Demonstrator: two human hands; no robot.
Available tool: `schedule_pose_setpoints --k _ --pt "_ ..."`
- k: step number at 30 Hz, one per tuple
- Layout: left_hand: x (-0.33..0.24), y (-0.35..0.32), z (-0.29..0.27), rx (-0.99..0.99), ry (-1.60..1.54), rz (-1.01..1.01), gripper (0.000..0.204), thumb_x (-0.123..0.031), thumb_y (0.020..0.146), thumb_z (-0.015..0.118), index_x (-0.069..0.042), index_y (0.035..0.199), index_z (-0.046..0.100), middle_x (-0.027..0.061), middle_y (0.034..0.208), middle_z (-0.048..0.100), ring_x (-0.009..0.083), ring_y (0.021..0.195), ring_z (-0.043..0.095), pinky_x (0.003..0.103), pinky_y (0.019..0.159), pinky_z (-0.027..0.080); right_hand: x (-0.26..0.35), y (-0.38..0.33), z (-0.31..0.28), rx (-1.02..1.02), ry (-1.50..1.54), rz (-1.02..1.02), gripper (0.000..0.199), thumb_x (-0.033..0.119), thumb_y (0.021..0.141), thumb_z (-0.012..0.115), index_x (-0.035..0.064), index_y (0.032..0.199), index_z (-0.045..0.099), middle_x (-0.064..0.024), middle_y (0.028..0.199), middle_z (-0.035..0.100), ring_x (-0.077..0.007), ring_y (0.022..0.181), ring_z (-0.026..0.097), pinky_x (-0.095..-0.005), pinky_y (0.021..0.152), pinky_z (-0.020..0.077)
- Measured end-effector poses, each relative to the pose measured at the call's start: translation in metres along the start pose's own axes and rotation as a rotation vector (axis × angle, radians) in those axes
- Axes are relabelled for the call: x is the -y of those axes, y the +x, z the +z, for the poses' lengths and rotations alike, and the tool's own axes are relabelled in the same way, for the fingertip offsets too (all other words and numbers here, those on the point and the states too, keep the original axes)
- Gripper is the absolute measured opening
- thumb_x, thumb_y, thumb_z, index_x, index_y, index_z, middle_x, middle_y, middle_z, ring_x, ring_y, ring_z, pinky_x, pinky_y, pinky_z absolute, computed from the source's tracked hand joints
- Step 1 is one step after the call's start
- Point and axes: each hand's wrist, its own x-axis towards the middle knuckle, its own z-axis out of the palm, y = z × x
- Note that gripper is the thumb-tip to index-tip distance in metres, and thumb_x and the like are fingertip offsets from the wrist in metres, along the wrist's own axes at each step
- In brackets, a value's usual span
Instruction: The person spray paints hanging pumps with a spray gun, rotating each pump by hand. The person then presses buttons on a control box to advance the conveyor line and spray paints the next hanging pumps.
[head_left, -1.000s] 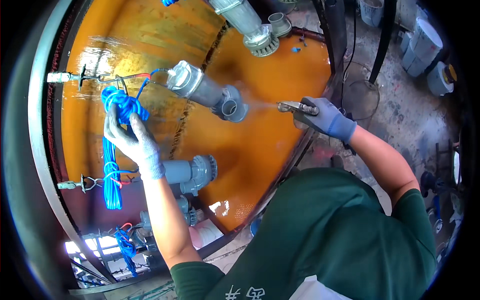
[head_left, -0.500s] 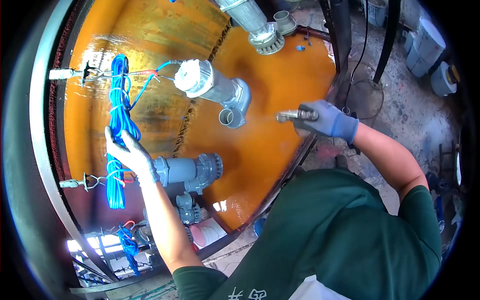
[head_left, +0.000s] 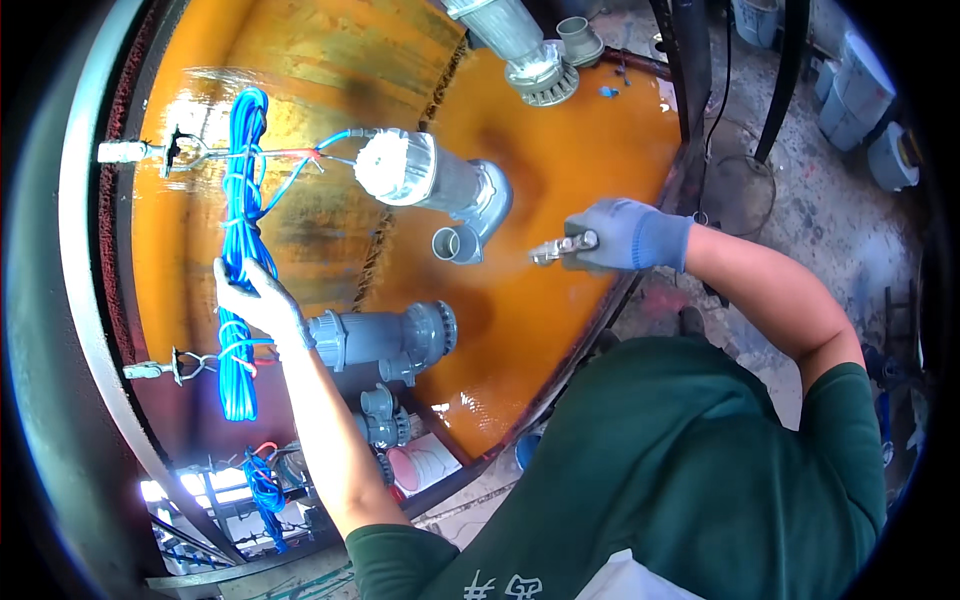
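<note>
My left hand (head_left: 262,305), in a pale glove, is closed around a coiled bundle of bright blue cable (head_left: 243,190). The bundle hangs lengthwise by the hooks at the left. My right hand (head_left: 632,236), in a grey-blue glove, grips a metal spray gun (head_left: 562,248) with its nozzle facing left. A grey submersible pump (head_left: 440,180) hangs at an angle up and to the left of the gun, apart from it; its round outlet faces me. Below it hangs a second grey pump (head_left: 375,337), just right of my left wrist.
An orange-stained booth wall (head_left: 560,140) stands behind the pumps. Another pump (head_left: 510,45) hangs at the top. Metal hooks (head_left: 180,153) hold the load beside a curved rail (head_left: 82,250). Pails (head_left: 855,85) stand on the floor at the right; a pink-and-white bucket (head_left: 425,464) sits low.
My right hand has moved left and slightly down with the spray gun, nearer the middle pump. The cable bundle's top has swung right and up. The hanging pumps have shifted slightly right.
</note>
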Motion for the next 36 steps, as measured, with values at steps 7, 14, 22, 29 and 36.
schedule_pose_setpoints --k 7,14,22,29,36 --pt "0.009 -0.003 0.002 -0.029 0.078 0.095 0.060 -0.029 0.108 0.066 0.002 0.155 0.050 0.0260 0.149 0.051 0.0394 0.138 0.050 0.051 0.117 0.039 0.007 0.047 -0.005 -0.176 0.028 -0.017 0.036 0.046 0.095 0.073 0.0105 0.103 0.070 -0.0149 0.081 0.073 -0.0395 0.086 0.072 -0.0498 0.080 0.0556" --pt "0.013 -0.014 0.006 -0.080 0.038 0.146 0.058 -0.024 0.104 0.070 0.001 0.154 0.053 0.0258 0.148 0.052 0.0386 0.136 0.053 0.048 0.116 0.042 0.059 0.066 -0.047 -0.002 -0.303 -0.170 0.036 0.045 0.095 0.074 0.0101 0.104 0.070 -0.0190 0.095 0.075 -0.0405 0.094 0.072 -0.0525 0.086 0.0550" --pt "-0.005 -0.022 0.009 -0.095 -0.062 0.186 0.060 -0.026 0.100 0.074 -0.004 0.152 0.056 0.0233 0.141 0.052 0.0394 0.131 0.054 0.051 0.113 0.043 0.142 0.108 -0.073 0.265 -0.541 -0.182 0.048 0.050 0.101 0.062 0.0042 0.108 0.074 -0.0225 0.106 0.076 -0.0392 0.102 0.074 -0.0508 0.090 0.0576" --pt "-0.011 -0.028 0.016 -0.095 -0.113 0.149 0.063 -0.024 0.095 0.078 -0.006 0.152 0.058 0.0241 0.144 0.051 0.0402 0.132 0.052 0.052 0.115 0.041 0.176 0.116 -0.059 0.066 -0.689 -0.361 0.032 0.039 0.097 0.069 0.0102 0.110 0.070 -0.0215 0.099 0.075 -0.0413 0.097 0.074 -0.0522 0.087 0.0582" --pt "-0.015 -0.035 0.018 -0.108 -0.125 0.141 0.060 -0.024 0.097 0.078 -0.008 0.151 0.060 0.0230 0.145 0.050 0.0391 0.134 0.052 0.050 0.115 0.044 0.166 0.118 -0.047 0.053 -0.779 -0.421 0.037 0.038 0.098 0.064 0.0039 0.105 0.076 -0.0227 0.104 0.077 -0.0394 0.096 0.076 -0.0498 0.087 0.0598"
